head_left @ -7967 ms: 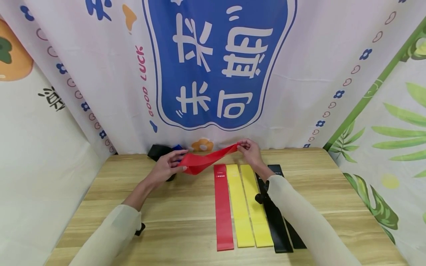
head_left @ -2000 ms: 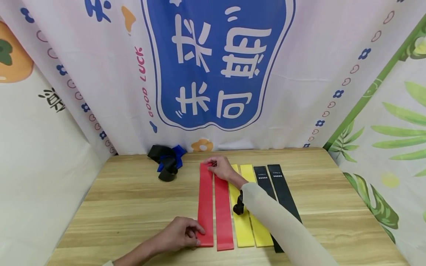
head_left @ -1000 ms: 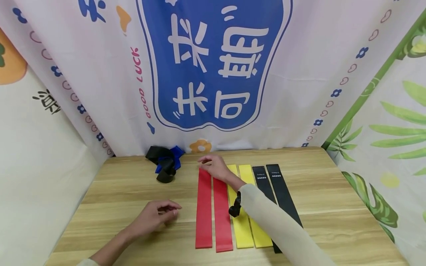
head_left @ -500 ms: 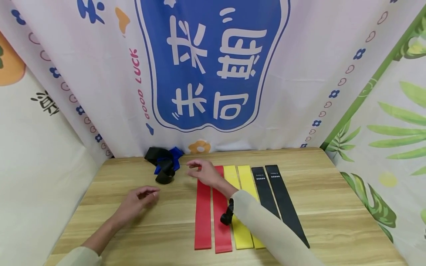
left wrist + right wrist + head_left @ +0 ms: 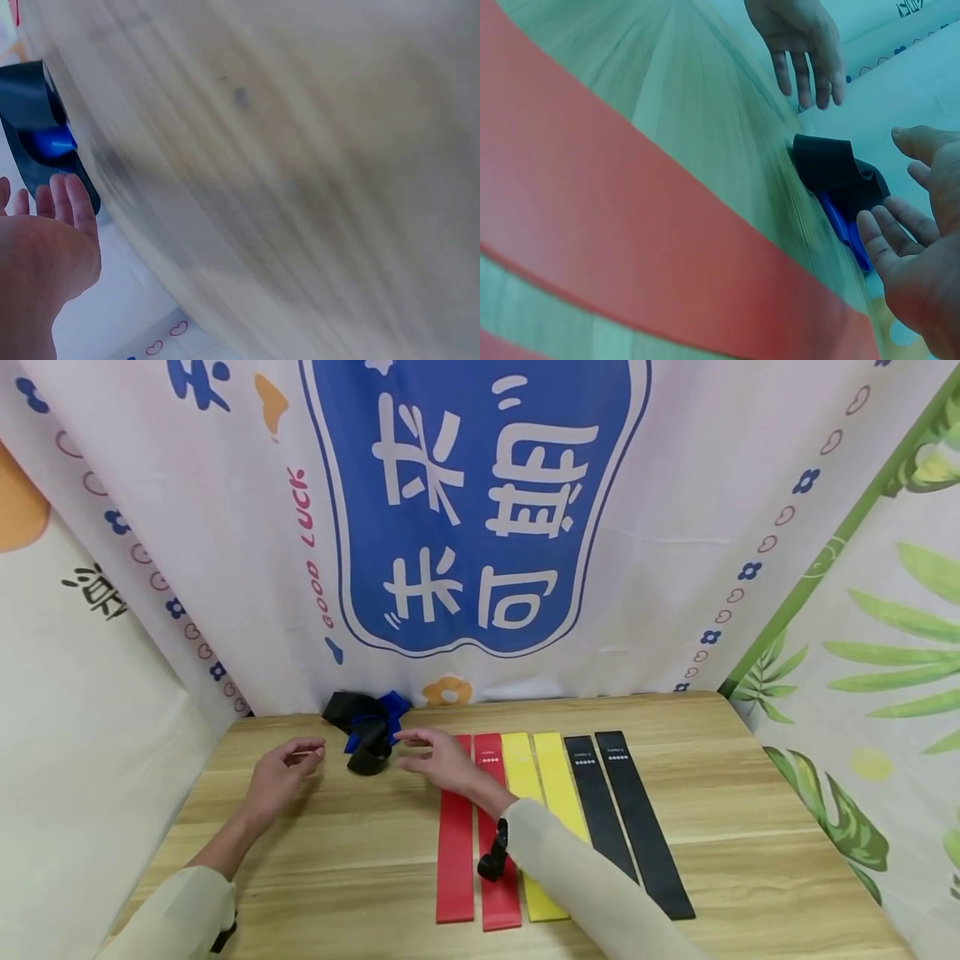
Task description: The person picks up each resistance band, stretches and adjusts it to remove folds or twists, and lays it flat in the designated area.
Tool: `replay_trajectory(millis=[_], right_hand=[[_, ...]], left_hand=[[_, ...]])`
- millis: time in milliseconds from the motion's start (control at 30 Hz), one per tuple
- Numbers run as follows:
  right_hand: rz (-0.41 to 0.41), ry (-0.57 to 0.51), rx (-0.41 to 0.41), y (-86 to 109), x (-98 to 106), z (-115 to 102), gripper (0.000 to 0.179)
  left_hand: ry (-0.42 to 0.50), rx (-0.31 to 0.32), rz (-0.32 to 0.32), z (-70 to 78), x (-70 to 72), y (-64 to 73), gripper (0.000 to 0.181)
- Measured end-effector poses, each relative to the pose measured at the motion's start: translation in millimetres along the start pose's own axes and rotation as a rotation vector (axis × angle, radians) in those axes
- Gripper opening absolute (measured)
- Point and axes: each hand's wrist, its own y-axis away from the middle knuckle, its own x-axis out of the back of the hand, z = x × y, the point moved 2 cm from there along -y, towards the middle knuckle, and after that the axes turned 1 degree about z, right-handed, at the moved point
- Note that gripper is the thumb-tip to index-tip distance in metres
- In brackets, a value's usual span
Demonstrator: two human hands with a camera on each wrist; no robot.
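Note:
A twisted black resistance band (image 5: 369, 750) and a blue resistance band (image 5: 394, 706) lie tangled at the table's back edge. My left hand (image 5: 277, 781) hovers to their left, fingers loosely bent and holding nothing. On their right my right hand (image 5: 444, 763) has its fingers spread close to the black band; whether they touch it I cannot tell. Under the right hand and forearm run two flat red bands (image 5: 455, 860). In the right wrist view the black band (image 5: 829, 166) shows between both hands.
Two yellow bands (image 5: 551, 768) and two flat black bands (image 5: 645, 827) lie in a row right of the red ones, partly covered by the right sleeve (image 5: 577, 885). A printed cloth (image 5: 660, 568) hangs behind the wooden table (image 5: 765, 827).
Earlier both hands held a red band in the air, then laid it flat left of the other red one. Both hands have since left it and moved left toward the tangled bands.

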Motion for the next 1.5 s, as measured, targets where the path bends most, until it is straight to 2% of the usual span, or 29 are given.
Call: replay_trajectory(millis=[200, 533, 767, 1100, 1267, 1500], right_hand=[[-0.004, -0.013, -0.013, 0.3, -8, 2, 0.049], [-0.027, -0.023, -0.06, 0.5, -15, 8, 0.055], [-0.038, -0.019, -0.103, -0.3, -23, 12, 0.059], [-0.023, 0.001, -0.123, -5.5, -29, 10, 0.056], [-0.013, -0.018, -0.151, -5.8, -29, 13, 0.053], [-0.013, -0.032, -0.18, -7.5, -31, 16, 0.05]], left_hand=[[-0.003, 0.022, 0.035, -3.0, -0.9, -15.7, 0.06], [0.14, 0.044, 0.061, -9.6, -12.2, -37.9, 0.07], [0.161, 0.078, 0.077, -15.8, -21.2, -50.0, 0.075], [0.148, 0.103, 0.093, -13.3, -21.6, -64.3, 0.076], [0.174, 0.117, 0.116, -11.6, -24.7, -70.5, 0.073], [0.149, 0.108, 0.166, -7.2, -31.2, -79.3, 0.064]])
